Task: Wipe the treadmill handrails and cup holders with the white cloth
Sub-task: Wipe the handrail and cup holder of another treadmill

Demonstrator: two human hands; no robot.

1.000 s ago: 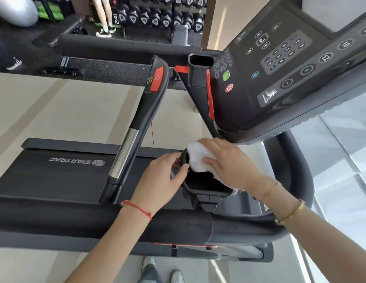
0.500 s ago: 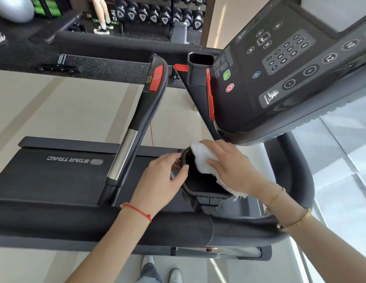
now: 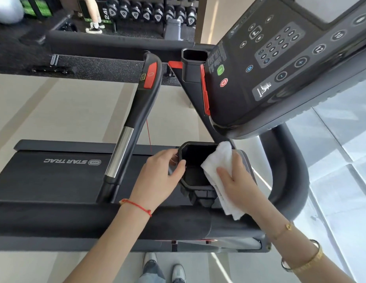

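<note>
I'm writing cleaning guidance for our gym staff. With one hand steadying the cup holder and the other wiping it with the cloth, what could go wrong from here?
1. The white cloth covers only the right rim of the cup holder; its dark bottom may be skipped.
2. The cloth's loose end hangs toward the handrail and could slip from the right hand.
3. The left hand grips the holder's left rim, so that edge may stay unwiped.

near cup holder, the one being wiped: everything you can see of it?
The cup holder is black, looks like moulded plastic, with an octagonal rim and deep dark well, open and empty as far as visible. It is mounted below the console. The left hand grips its left rim; the right hand presses the white cloth over its right rim.
</note>
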